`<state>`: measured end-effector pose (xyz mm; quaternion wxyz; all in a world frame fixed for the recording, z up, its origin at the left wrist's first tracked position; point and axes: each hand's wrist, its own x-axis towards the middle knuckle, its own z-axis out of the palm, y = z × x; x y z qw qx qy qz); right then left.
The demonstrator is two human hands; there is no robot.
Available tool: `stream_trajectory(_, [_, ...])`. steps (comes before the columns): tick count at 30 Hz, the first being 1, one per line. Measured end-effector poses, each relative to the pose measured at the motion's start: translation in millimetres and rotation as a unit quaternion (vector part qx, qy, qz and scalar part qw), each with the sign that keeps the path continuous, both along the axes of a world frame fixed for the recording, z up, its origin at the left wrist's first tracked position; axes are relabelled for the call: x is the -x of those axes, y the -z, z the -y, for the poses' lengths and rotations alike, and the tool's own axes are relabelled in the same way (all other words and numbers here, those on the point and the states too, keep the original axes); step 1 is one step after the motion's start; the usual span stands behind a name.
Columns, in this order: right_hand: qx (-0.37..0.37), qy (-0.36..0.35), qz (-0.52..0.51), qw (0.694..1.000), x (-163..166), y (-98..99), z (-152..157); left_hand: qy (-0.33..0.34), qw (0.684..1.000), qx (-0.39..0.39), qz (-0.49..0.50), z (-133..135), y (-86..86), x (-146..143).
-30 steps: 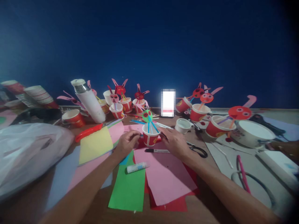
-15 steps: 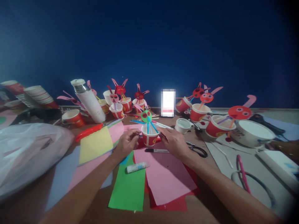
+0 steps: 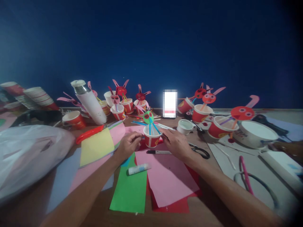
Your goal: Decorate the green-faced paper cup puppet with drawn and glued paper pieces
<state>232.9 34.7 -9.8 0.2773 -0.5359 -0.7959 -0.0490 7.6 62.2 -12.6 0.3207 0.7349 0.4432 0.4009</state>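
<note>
A red and white paper cup (image 3: 152,141) stands upright before me. Blue straws rise out of it to a green paper face (image 3: 148,117) with red eyes and pink ears. The fingertips of my right hand (image 3: 178,144) rest on the cup's right rim. My left hand (image 3: 129,145) is closed, thumb and fingers curled together just left of the cup; anything inside them is hidden. Below the cup lie a black-capped marker (image 3: 159,152), a glue stick (image 3: 137,169), a pink sheet (image 3: 169,183) and a green sheet (image 3: 130,192).
Several cups with red paper faces line the back, one being a large-faced cup (image 3: 221,127). A white flask (image 3: 91,105) leans at left beside red-handled scissors (image 3: 88,135) and a plastic bag (image 3: 30,154). Right are a white mug (image 3: 186,127), black-handled scissors (image 3: 201,153) and a bowl (image 3: 258,135); a lit phone (image 3: 169,104) stands behind.
The cup has shifted very slightly right, toward my right hand. Both hands stay almost where they were.
</note>
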Motion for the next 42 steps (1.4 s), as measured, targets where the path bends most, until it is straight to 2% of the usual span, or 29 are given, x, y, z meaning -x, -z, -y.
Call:
stream_trajectory(14, [-0.007,0.005,0.006,1.0,0.1,-0.3,0.7,0.017,1.0,0.007,0.02,-1.7,2.5,2.8])
stream_trajectory(42, [-0.024,-0.001,0.009,1.0,1.4,-1.5,0.5,0.009,0.987,0.125,0.103,-2.4,4.7,3.3])
